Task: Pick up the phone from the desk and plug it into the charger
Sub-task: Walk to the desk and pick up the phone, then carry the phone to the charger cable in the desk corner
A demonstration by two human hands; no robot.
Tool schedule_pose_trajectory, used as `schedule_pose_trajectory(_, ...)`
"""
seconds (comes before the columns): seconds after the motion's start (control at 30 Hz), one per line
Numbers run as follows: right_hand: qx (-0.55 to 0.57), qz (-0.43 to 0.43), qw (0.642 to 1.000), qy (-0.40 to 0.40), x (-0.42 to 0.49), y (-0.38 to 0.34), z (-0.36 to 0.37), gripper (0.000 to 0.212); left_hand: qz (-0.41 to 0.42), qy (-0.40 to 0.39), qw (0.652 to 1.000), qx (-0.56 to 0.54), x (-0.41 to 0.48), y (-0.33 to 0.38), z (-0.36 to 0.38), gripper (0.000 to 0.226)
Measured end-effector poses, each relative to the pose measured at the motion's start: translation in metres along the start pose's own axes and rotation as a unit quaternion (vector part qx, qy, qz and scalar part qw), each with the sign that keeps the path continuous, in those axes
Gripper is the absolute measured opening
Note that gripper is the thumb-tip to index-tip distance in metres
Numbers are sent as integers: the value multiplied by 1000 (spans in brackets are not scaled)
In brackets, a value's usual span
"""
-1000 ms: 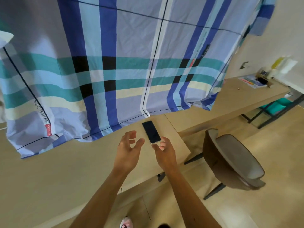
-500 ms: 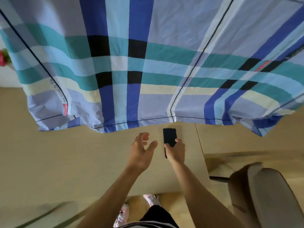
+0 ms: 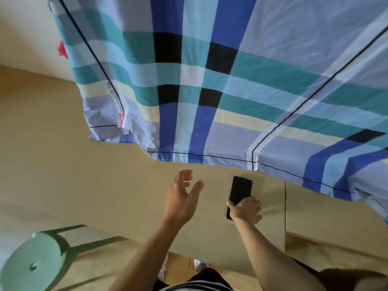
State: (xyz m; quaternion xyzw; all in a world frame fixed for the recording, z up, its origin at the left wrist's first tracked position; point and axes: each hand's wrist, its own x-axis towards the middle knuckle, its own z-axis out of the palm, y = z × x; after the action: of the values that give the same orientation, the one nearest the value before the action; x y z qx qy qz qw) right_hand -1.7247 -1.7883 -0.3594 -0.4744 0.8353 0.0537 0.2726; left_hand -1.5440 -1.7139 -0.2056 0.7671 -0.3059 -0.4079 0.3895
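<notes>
The task is at its first step; of its 2 parts, the pickup is only beginning and the plugging-in is untouched. The phone (image 3: 240, 190) lies screen up on the wooden desk (image 3: 105, 181), near the desk's near edge and just short of the hem of a plaid sheet (image 3: 210, 80) that hangs over the far half of the scene. The right hand (image 3: 247, 210) is set over the phone's near end, thumb at its left edge and fingers curled over the right side, so the grasp is closing on it; whether the phone has left the desk yet cannot be told, though it looks flat on the surface. The left hand (image 3: 182, 196) hovers to the left of the phone, apart from it, fingers spread wide and holding nothing. No charger or cable shows anywhere in view; it may be hidden behind the sheet or out of frame, so the person will likely have to find it after lifting the phone. A green stool (image 3: 31, 263) stands at the near left, well apart from the hands.
</notes>
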Motion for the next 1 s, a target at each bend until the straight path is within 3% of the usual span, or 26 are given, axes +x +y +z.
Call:
schedule_pose_trajectory(0.13,86,-10,996,-35,9,5,-7,62,-9,26,999,-17,-6,-1,-2,43)
schedule_pose_trajectory(0.3,246,21,963,-107,8,-8,-14,33,-18,52,998,-39,-17,-2,-6,41)
schedule_pose_trajectory(0.47,348,-49,882,-312,-13,-44,-20,31,-52,101,990,-82,-27,-10,-23,39)
schedule_pose_trajectory(0.57,325,-155,817,-451,-51,-80,-22,30,-68,152,979,-113,-37,-15,-48,38)
schedule_pose_trajectory(0.67,278,-214,779,-519,-106,-118,-19,23,-70,221,963,-137,-57,-26,-90,38)
schedule_pose_trajectory(0.73,251,-239,754,-558,-152,-140,-12,30,-72,274,947,-150,-79,-40,-126,39)
schedule_pose_trajectory(0.9,158,-277,729,-606,-269,-178,21,65,-68,377,903,-193,-142,-79,-214,39)
schedule_pose_trajectory(1.0,151,-295,710,-621,-341,-186,49,68,-60,429,875,-214,-185,-109,-268,33)
